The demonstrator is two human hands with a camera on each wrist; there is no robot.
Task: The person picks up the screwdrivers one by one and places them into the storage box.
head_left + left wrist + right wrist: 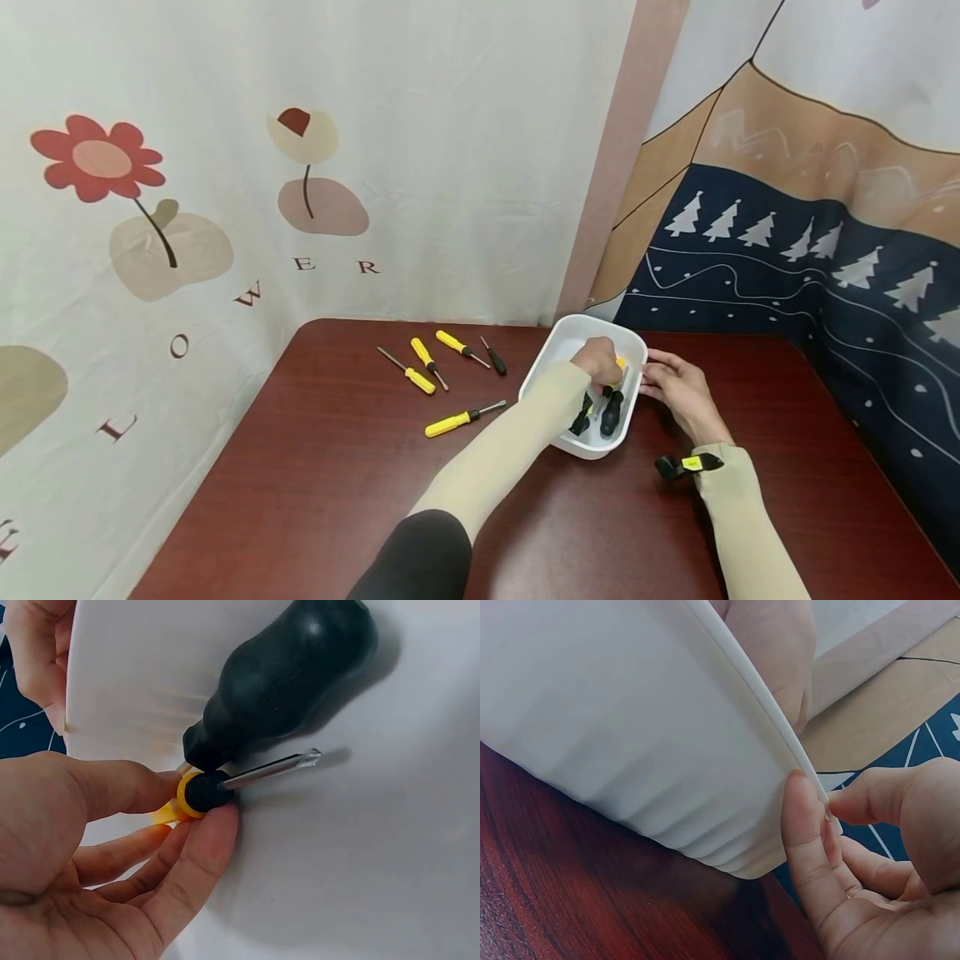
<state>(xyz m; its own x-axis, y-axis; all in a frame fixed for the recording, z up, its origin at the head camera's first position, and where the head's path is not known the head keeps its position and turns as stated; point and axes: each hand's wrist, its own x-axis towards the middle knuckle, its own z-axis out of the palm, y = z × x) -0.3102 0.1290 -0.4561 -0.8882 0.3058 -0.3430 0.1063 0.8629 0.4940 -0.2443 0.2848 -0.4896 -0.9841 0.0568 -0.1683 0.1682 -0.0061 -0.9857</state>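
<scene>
Near the far edge of the table, a white bin is seen, and inside it a yellow-and-black screwdriver is held by the left hand, its grip pinching the collar between thumb and fingers. Beside that collar, in the same bin, a black-handled screwdriver is laid. The bin's rim is pinched on its right side by the right hand, thumb and forefinger set on opposite faces. Outside the bin, to its left, four yellow-handled screwdrivers and a small black screwdriver are spread across the table. The bin is smooth, with rounded corners and shallow ripples along its outer wall. The black handle is bulbous and dull-surfaced, while the pinched tool is tipped with a bright metal shaft, grooved at its end. The table is finished in dark, streaked red-brown grain and backed by a printed cloth.
</scene>
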